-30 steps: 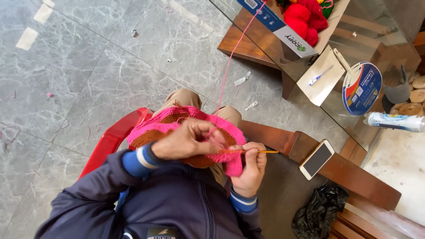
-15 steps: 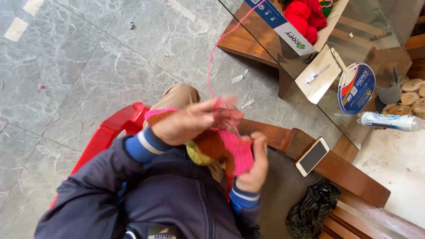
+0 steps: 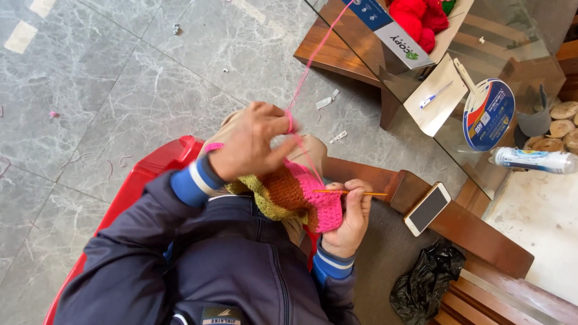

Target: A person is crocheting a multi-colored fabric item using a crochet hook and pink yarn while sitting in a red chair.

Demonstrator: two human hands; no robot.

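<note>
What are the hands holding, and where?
The left hand pinches the pink yarn mid-strand; the right hand grips the crochet hook near its middle, beside the crocheted piece.

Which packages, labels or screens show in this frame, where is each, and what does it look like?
Cardboard box: top centre on the glass table, open, blue and white side, red yarn inside.
Round pack: on the table at right, disc-shaped, blue, white and red.
Bottle: lying at the right edge, white-blue label.
Phone: on the wooden armrest, white rim, dark screen.
Jacket patch: bottom centre, small, dark.
</note>
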